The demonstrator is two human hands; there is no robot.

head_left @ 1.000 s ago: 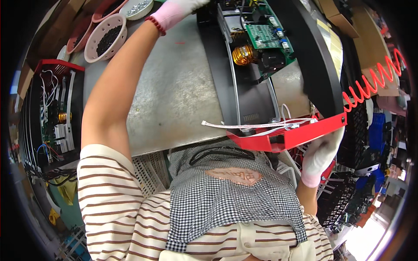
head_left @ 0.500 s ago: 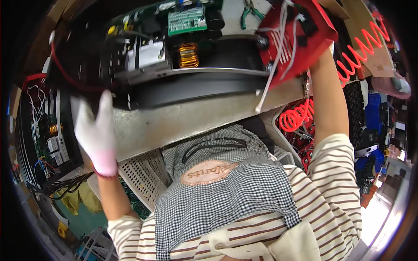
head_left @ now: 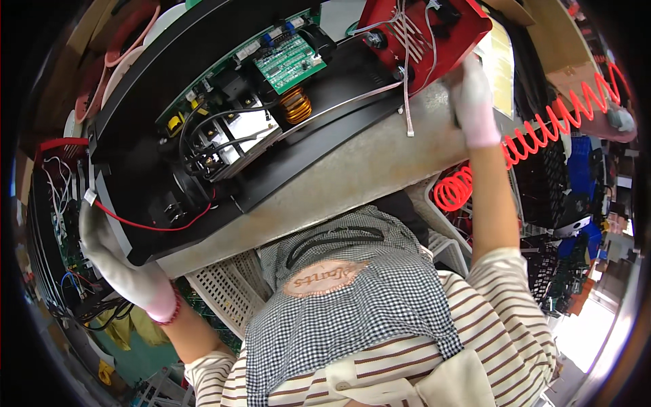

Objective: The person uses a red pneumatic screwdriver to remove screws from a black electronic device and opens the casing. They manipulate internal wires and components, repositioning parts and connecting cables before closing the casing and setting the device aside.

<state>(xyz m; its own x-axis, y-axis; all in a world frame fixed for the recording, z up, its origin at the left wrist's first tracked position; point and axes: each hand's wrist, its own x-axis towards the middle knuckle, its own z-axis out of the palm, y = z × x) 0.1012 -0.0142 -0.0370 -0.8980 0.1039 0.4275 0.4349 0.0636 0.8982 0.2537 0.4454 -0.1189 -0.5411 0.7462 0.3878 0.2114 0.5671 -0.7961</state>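
A long black metal housing [head_left: 285, 178] lies at a slant on the workbench, its left end nearer to me. Inside are a green circuit board [head_left: 288, 64], a copper coil [head_left: 296, 105] and black cables. A red end panel [head_left: 434, 47] with loose white leads closes the right end. My left hand [head_left: 122, 261], in a white and pink glove, lies along the outside of the left end, fingers stretched out beside a red wire [head_left: 152, 227] with a white plug. My right hand [head_left: 475, 105], likewise gloved, is beside the red panel's lower right corner, fingers extended and partly blurred.
A metal bench edge [head_left: 325, 183] runs in front of me. White plastic baskets [head_left: 230, 285] stand below it. A red coiled hose [head_left: 542, 132] hangs at the right. Another similar unit [head_left: 64, 197] is at the left, and a yellowish sheet [head_left: 498, 64] lies beyond my right hand.
The housing has turned, its left end coming toward me and its red panel shifting left. My left hand has moved left and down onto its end; my right hand has come out from behind the panel.
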